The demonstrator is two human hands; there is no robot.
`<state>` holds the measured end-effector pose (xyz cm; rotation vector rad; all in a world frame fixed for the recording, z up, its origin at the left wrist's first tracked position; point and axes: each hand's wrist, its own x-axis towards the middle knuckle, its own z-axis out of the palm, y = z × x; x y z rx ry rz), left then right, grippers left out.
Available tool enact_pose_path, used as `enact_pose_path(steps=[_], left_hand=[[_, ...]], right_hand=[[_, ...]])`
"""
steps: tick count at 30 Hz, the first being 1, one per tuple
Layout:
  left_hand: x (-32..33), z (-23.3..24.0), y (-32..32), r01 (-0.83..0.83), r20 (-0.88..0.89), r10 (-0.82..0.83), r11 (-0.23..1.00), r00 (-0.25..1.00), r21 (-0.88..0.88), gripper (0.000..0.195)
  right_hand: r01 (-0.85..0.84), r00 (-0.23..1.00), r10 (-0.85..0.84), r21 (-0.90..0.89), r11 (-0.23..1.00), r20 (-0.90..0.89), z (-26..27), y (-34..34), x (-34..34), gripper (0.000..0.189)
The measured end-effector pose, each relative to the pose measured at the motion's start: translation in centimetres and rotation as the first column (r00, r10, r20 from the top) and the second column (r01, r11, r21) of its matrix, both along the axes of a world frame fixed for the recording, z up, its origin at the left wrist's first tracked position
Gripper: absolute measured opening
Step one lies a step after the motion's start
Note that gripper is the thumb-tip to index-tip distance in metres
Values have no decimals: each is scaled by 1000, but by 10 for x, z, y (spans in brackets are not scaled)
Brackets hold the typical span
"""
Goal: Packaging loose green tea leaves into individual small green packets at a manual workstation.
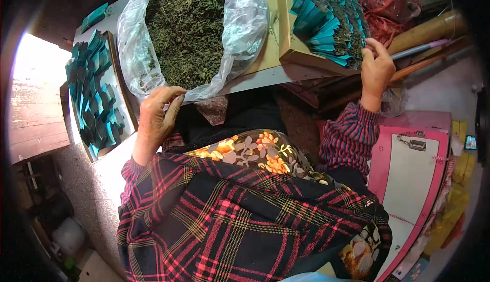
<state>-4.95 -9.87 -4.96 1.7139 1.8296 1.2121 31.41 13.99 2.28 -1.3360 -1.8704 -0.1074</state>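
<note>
Dried dark-green leaves (187, 33), like loose tea, are heaped in a clear plastic bag (245, 18) whose sides are folded down on the table. My left hand (159, 108) is at the bag's near rim, thumb and forefinger close together; whether they pinch the plastic is unclear. To the right, a shallow cardboard box (285, 25) holds rows of teal paper packets (321, 33), with leaf showing at their open tops. My right hand (377, 69) is at the right end of these rows, fingertips beside the last packets. A grip there cannot be made out.
On the left, a tray (124, 90) carries many more teal packets (93, 102), with a flat teal bundle (94, 17) behind it. Red plastic bags (386, 2), a bamboo pole (428, 31) and a pen-like rod (419, 49) are at right. A pink-and-white cabinet (411, 159) stands below.
</note>
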Motion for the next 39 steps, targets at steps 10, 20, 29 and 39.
enact_pose_path(steps=[10,20,29,39], left_hand=[[8,4,11,38,-1,-38,997,999,-65,10],[13,9,19,39,-10,-40,995,999,-91,10],[19,14,28,75,-51,-81,991,995,-109,10],[27,22,48,143,-61,-147,987,987,-69,10]], right_hand=[[-70,996,74,-104,992,40,-29,-14,2,20],[-126,961,107,60,990,253,-37,5,0,18],[-237,907,196,68,969,374,-29,14,-8,17],[-317,875,291,6,948,387,-24,17,-6,11]])
